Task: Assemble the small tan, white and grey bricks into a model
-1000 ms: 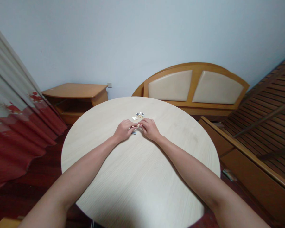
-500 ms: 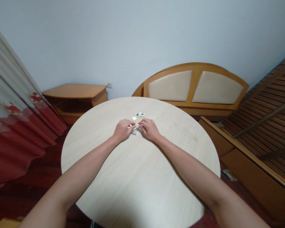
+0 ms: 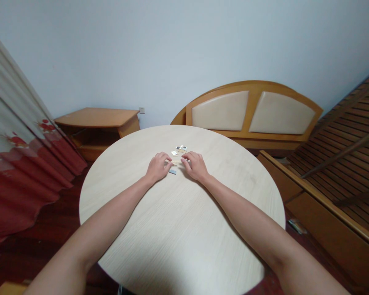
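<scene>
Between my two hands lies a small, thin cream strip [image 3: 176, 162] with a toothed-looking edge. My left hand [image 3: 157, 167] pinches its left end between thumb and fingers. At the other end, the thumb and forefinger of my right hand [image 3: 196, 167] are closed on the strip. A small grey-blue flat piece [image 3: 172, 171] rests just below my left fingertips. Beyond the hands are a little white piece [image 3: 174, 153], a tan strip [image 3: 182, 151] and a white piece with dark patches [image 3: 181, 147]. Their exact kinds are too small to make out.
A round pale wooden table [image 3: 178, 221] carries the pieces and my forearms. Behind it stand a low wooden cabinet [image 3: 101, 117] and a padded headboard [image 3: 221, 112]. A wooden bed frame [image 3: 320, 200] is at the right, and a red and white curtain [image 3: 21, 164] hangs at the left.
My fingertips have drawn slightly apart, the right hand shifting a little to the right, so more of the cream strip shows between them. The other pieces stay in place.
</scene>
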### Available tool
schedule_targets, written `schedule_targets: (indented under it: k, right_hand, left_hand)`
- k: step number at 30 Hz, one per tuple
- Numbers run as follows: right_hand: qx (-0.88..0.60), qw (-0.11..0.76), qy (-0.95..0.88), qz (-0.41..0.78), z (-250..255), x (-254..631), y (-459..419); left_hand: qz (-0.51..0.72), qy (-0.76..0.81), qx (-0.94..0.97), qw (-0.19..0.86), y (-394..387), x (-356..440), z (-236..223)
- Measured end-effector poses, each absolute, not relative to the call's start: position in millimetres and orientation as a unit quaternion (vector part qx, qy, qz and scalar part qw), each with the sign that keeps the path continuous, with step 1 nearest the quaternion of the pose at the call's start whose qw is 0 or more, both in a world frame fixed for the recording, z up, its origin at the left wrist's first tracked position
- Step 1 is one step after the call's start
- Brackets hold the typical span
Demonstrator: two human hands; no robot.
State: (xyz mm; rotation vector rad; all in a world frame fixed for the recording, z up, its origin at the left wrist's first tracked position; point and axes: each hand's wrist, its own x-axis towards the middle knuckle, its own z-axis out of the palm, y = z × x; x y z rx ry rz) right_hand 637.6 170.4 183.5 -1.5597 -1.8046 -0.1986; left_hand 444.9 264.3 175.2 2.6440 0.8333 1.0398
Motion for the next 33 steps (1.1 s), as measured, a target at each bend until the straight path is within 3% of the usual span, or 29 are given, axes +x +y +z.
schedule_targets:
  k: [24, 33]
  right_hand:
    - [-0.645, 0.357, -0.671, -0.083, 174, 646, 178]
    - [-0.71, 0.318, -0.628, -0.013, 162, 683, 201]
  left_hand:
    - [0.323, 0.347, 0.875, 0.103, 270, 445, 170]
    - [0.29, 0.364, 0.877, 0.116, 273, 444, 165]
